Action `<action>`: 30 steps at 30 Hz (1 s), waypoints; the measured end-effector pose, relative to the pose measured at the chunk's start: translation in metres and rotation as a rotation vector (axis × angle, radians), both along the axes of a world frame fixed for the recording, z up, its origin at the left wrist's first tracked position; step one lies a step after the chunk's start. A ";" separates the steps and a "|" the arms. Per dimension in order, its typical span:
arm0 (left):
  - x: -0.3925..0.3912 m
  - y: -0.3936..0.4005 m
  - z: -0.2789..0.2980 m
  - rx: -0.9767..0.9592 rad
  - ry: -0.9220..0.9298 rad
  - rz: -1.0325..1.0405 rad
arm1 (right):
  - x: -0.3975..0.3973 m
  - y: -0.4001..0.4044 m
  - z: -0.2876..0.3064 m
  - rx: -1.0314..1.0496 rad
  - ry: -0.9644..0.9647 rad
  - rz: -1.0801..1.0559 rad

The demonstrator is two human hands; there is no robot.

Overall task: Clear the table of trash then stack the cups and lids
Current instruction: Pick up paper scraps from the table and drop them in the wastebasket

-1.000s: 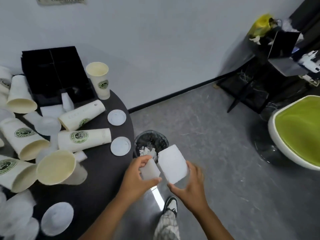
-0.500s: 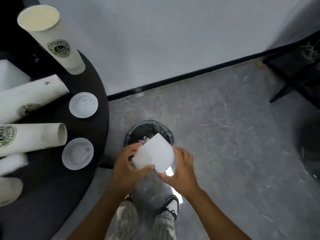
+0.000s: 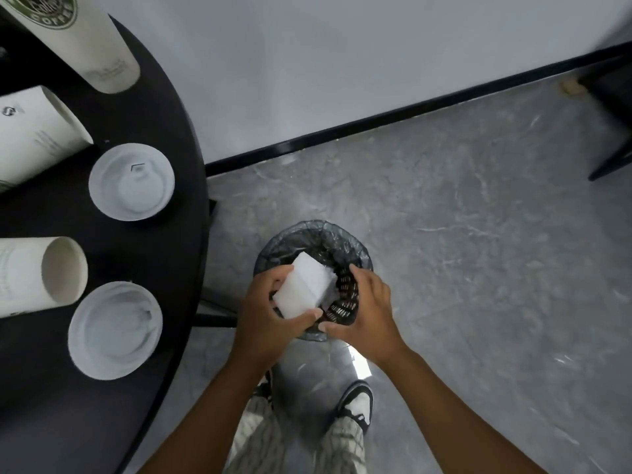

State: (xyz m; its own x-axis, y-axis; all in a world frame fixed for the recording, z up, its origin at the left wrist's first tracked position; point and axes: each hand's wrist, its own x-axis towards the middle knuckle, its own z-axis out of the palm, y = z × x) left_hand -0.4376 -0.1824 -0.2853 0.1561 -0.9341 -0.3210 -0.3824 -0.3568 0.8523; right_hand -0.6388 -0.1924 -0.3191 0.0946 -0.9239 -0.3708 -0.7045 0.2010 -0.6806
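Observation:
Over the mesh trash bin [image 3: 301, 234] with its dark liner, my left hand [image 3: 270, 319] grips white paper pieces [image 3: 304, 289] held together as one stack. My right hand [image 3: 367, 309] is cupped just right of the stack, fingers curled and apart from its edge, thumb near my left thumb. On the round black table [image 3: 164, 114] at left lie two white lids [image 3: 131, 181] [image 3: 114, 330]. One paper cup [image 3: 78, 39] stands upright, and two cups [image 3: 34, 135] [image 3: 41, 275] lie on their sides.
The bin stands on the grey floor close to the table's right edge, in front of my feet [image 3: 355, 403]. A white wall with a black skirting [image 3: 376, 118] runs behind. Dark furniture legs [image 3: 612, 159] are at the far right.
The view dropped and closed in on the bin. Both hands lowered the paper to the bin's mouth. The two pieces came together in my left hand and my right hand came off them.

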 end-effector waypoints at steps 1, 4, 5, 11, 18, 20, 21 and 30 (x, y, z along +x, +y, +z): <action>-0.001 -0.002 -0.003 0.003 -0.005 0.000 | -0.002 0.002 0.001 -0.010 -0.011 -0.018; -0.007 -0.012 -0.007 0.010 -0.016 -0.011 | -0.008 0.008 0.006 -0.033 -0.031 -0.056; -0.010 -0.017 -0.008 0.010 -0.016 -0.020 | -0.009 0.010 0.009 -0.038 -0.036 -0.063; -0.015 -0.032 0.002 0.023 -0.022 -0.064 | -0.013 0.016 0.032 -0.041 -0.052 -0.065; -0.009 0.006 0.085 0.037 0.046 0.006 | 0.010 0.023 0.115 -0.078 -0.187 -0.107; -0.005 0.023 0.122 0.017 0.068 0.026 | 0.017 0.026 0.152 -0.107 -0.217 -0.118; -0.003 0.032 0.143 0.003 0.072 0.040 | 0.020 0.028 0.171 -0.121 -0.234 -0.111; 0.056 0.116 0.304 -0.240 -0.029 0.209 | 0.056 0.061 0.307 -0.215 -0.385 0.045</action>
State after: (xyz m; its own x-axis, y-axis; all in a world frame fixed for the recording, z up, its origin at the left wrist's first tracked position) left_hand -0.3813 -0.0667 0.0184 0.3582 -0.9294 -0.0884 -0.3473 -0.2206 0.9115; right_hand -0.5832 -0.1313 -0.0125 0.2307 -0.9678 -0.1007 -0.3963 0.0011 -0.9181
